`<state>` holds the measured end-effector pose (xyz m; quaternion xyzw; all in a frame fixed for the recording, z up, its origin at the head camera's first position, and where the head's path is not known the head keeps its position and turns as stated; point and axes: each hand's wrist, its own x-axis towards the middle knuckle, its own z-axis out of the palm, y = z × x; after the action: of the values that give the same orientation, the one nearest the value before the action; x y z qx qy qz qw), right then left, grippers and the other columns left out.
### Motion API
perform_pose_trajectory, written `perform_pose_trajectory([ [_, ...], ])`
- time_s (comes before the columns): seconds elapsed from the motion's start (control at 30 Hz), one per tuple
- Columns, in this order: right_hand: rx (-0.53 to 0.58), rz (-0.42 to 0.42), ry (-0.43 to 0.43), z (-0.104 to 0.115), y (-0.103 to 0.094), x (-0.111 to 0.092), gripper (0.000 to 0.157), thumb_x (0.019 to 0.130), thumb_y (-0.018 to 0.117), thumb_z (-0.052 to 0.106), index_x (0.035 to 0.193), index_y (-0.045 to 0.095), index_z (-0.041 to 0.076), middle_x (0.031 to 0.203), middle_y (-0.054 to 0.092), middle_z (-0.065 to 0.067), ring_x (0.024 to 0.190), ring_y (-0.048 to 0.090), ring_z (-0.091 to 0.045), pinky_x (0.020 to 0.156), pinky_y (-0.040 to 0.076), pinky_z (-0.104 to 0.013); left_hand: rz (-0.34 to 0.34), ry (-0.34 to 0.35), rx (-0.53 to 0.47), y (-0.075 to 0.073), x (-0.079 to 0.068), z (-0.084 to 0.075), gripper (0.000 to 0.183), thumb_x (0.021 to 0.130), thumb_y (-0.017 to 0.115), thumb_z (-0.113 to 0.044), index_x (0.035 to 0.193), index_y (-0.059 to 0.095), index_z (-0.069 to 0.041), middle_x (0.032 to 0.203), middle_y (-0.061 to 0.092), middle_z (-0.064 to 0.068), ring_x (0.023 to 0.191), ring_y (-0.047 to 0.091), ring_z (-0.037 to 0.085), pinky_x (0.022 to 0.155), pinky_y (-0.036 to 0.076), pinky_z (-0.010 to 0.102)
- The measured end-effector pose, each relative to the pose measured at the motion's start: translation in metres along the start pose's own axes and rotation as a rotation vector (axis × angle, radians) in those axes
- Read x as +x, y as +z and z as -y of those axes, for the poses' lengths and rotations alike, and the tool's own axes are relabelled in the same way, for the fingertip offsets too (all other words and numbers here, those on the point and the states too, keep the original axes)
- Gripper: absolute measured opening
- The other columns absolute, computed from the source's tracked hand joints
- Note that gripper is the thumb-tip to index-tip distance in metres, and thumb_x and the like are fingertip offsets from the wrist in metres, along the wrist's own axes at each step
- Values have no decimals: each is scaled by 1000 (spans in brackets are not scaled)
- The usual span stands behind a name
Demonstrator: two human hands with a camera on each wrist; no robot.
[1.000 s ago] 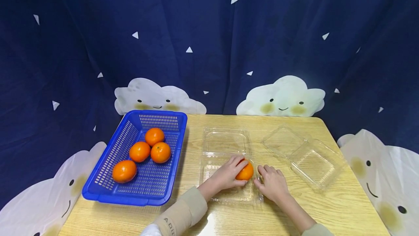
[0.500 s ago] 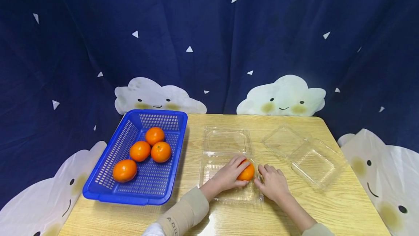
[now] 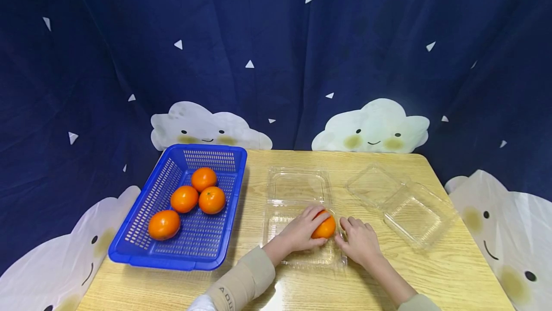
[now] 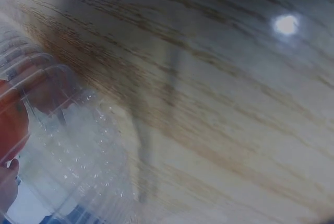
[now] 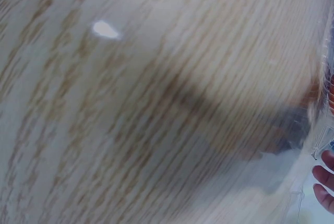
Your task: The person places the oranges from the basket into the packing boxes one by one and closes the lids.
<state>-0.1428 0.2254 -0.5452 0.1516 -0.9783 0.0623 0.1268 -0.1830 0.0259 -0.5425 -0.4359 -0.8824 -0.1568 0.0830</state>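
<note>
My left hand (image 3: 303, 230) curls its fingers and thumb round a smooth, shiny orange (image 3: 324, 225) from the left. That orange sits low in the right part of the clear plastic clamshell container (image 3: 310, 257), whose lid (image 3: 297, 186) is folded back flat behind it. In the left wrist view, the orange (image 4: 10, 122) shows beside the ribbed clear wall (image 4: 47, 72). Just outside the container's right edge lies my right hand (image 3: 360, 241), its fingers loosely bent. Its fingertips (image 5: 322, 174) show close to the clear wall in the right wrist view; whether they touch it, I cannot tell.
A blue plastic basket (image 3: 230, 210) with several oranges (image 3: 184, 199) stands on the left of the wooden table (image 3: 465, 272). Another clear clamshell container (image 3: 416, 215) lies opened out on the right. Behind the table hangs a dark blue curtain (image 3: 276, 28) with cloud prints.
The orange and my left hand have shifted very slightly to the right within the container. My right hand holds its place by the edge.
</note>
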Motion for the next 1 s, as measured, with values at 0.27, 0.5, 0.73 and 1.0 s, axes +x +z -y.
perform_pose_trajectory([
  [0.27, 1, 3, 1, 0, 1, 1, 27, 74, 61, 33, 89, 56, 11, 75, 53, -3, 70, 54, -24, 57, 42, -39, 1, 2, -26, -1, -1, 3, 66, 79, 63, -43, 134, 40, -13, 135, 38, 8, 126, 34, 22, 102, 35, 32],
  [0.5, 2, -3, 3, -1, 2, 0, 27, 74, 61, 33, 89, 56, 11, 74, 52, -3, 69, 53, -24, 56, 42, -39, 15, -7, -34, -4, -1, 4, 69, 79, 64, -44, 135, 39, -13, 137, 37, 7, 127, 33, 21, 103, 33, 33],
  [0.73, 6, 14, 5, 1, 2, 1, 27, 74, 62, 32, 90, 57, 11, 75, 52, -2, 69, 53, -23, 56, 42, -38, 24, -27, -72, -10, -3, 6, 69, 79, 62, -44, 135, 38, -11, 139, 36, 7, 129, 32, 21, 102, 35, 35],
  [1.0, 7, 35, 16, 1, -1, 1, 24, 74, 61, 32, 87, 55, 12, 73, 50, 0, 68, 52, -22, 56, 41, -37, 31, -79, -76, -20, -6, 6, 68, 80, 62, -45, 135, 38, -15, 140, 36, 4, 128, 34, 20, 103, 33, 34],
])
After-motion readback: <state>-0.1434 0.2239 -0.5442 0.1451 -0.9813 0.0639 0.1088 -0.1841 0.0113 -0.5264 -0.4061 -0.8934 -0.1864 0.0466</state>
